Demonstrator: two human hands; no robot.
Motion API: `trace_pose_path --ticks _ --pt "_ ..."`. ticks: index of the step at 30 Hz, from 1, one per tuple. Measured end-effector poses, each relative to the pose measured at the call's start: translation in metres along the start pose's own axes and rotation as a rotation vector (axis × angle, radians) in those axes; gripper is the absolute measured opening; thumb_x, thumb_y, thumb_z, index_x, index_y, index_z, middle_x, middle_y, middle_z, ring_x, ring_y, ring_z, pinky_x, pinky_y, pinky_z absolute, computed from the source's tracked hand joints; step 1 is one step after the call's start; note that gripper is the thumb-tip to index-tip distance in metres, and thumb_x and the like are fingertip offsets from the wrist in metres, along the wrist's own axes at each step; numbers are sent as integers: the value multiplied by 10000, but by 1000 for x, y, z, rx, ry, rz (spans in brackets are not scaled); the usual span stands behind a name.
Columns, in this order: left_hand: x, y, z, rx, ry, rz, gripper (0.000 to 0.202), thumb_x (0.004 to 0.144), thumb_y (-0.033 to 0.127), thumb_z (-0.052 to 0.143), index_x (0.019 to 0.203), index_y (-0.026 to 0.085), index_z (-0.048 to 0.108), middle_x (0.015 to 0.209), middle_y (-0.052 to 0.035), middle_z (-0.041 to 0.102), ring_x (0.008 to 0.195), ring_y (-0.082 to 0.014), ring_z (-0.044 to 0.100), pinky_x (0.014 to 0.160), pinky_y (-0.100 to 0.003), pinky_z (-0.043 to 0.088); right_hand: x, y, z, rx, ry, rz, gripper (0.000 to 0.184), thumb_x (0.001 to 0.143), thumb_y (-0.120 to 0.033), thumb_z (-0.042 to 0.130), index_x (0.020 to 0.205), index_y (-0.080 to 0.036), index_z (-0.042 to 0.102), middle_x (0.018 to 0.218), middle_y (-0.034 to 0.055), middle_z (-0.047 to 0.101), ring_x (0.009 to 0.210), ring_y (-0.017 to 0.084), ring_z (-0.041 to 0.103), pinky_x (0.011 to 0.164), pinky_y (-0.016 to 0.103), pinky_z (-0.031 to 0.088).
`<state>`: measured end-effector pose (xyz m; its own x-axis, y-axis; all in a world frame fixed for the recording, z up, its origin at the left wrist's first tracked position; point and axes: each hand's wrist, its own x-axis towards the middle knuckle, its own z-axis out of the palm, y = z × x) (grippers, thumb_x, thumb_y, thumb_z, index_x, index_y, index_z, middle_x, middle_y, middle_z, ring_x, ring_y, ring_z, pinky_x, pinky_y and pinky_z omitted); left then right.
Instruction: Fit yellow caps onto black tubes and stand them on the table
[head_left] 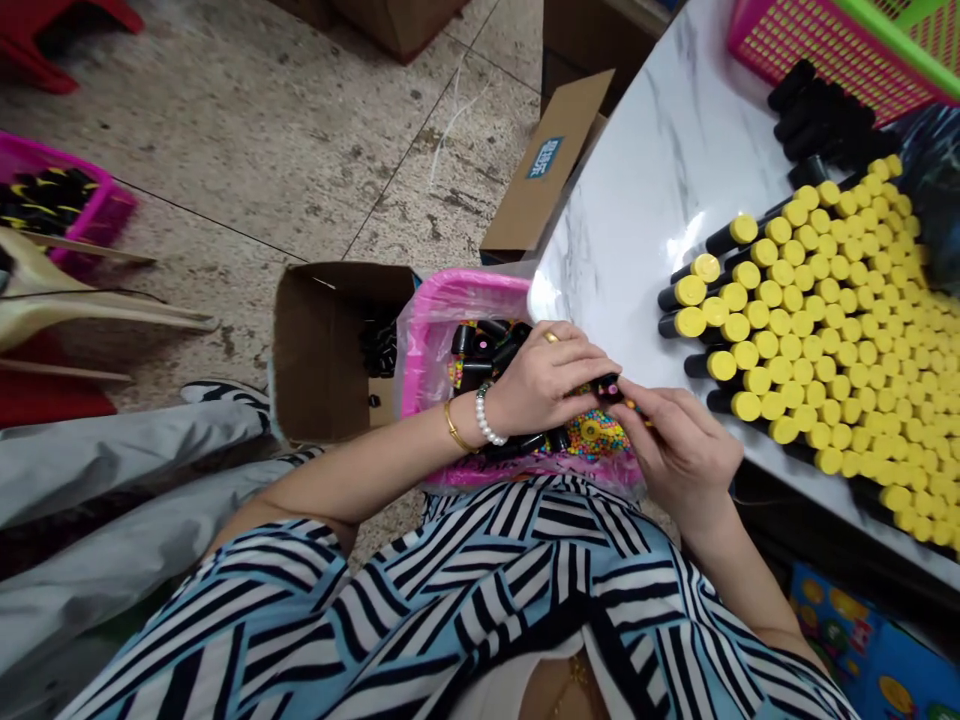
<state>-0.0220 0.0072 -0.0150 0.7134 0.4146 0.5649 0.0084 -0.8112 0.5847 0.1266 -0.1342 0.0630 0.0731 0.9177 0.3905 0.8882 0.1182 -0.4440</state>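
Hiding most of black tube (607, 388): left hand (544, 380), right hand (675, 450) pinching it.

The small black tube (607, 388) between the left hand (544, 385) and the right hand (679, 450) shows a pink dot. Black tubes with yellow caps (795, 320) lie in rows on the white desk (637, 170), which is veined in grey like marble. The pink tray (465, 300) holds black tubes and multicoloured beads (596, 435). The shirt (450, 590) has black, white and pale blue stripes; the trousers (97, 500) are pale grey. A white pearl bracelet (486, 415) and a gold bangle (453, 428) circle the left wrist. The pink basket (832, 50) has a green rim.
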Motion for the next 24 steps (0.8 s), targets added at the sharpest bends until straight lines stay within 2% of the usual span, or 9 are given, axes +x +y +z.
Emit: trace_pose_path --ticks 3,6,9,13,16,18,21,22,24 --pt "-1 0 3 1 16 41 285 923 326 656 1173 192 686 1075 -62 755 1048 -221 625 991 -397 423 8 2 1 -16 -29 -4 423 914 -180 731 1331 -214 668 924 46 757 774 134 703 772 232 595" --pt "-1 1 1 3 -5 38 297 933 347 657 1190 198 681 1084 -60 755 1053 -214 628 1005 -395 420 1 6 1 5 -28 25 484 894 -168 752 1362 -234 650 952 38 760 773 132 697 786 237 594" --pt "2 3 -7 -28 -29 -21 278 939 351 660 1181 218 692 1087 -47 757 1047 -198 638 999 -381 424 -19 13 3 20 -29 75 407 888 -137 746 1276 -254 706 1013 42 769 844 148 720 828 257 593" --pt "13 1 -15 -17 50 -154 277 918 355 691 1145 196 707 1066 -58 751 1028 -203 639 972 -384 428 -37 21 10 15 -93 185 264 923 -231 717 1184 -249 752 1061 70 761 942 196 728 866 316 592" --pt "20 -3 -14 68 47 -209 305 893 391 719 1125 193 716 1041 -59 741 1021 -231 618 964 -411 409 -28 17 3 272 -145 420 255 990 -309 615 1210 -261 735 1057 69 731 933 195 708 841 341 590" --pt "23 -4 -12 101 28 -230 312 888 407 721 1117 195 720 1035 -61 733 1019 -242 607 958 -420 400 -13 11 -6 544 -260 565 311 1029 -334 531 1290 -274 690 1059 62 704 828 162 691 745 315 593" --pt "22 -3 -11 90 28 -254 345 899 396 707 1181 197 700 1071 -69 725 1040 -245 602 946 -414 397 10 2 -17 838 -408 646 325 1007 -322 571 1312 -288 678 1063 44 667 700 117 655 651 281 580" --pt "22 -3 -11 79 31 -254 348 902 390 704 1192 198 694 1081 -69 726 1047 -243 603 944 -410 397 16 -1 -19 875 -383 651 312 984 -303 612 1284 -289 698 1052 37 660 702 117 659 652 283 583" --pt "20 -2 -11 63 41 -249 330 906 389 702 1174 197 694 1085 -66 730 1051 -239 607 945 -404 396 27 -3 -17 877 -221 649 280 937 -265 683 1210 -290 739 1001 24 667 742 135 679 676 296 592"
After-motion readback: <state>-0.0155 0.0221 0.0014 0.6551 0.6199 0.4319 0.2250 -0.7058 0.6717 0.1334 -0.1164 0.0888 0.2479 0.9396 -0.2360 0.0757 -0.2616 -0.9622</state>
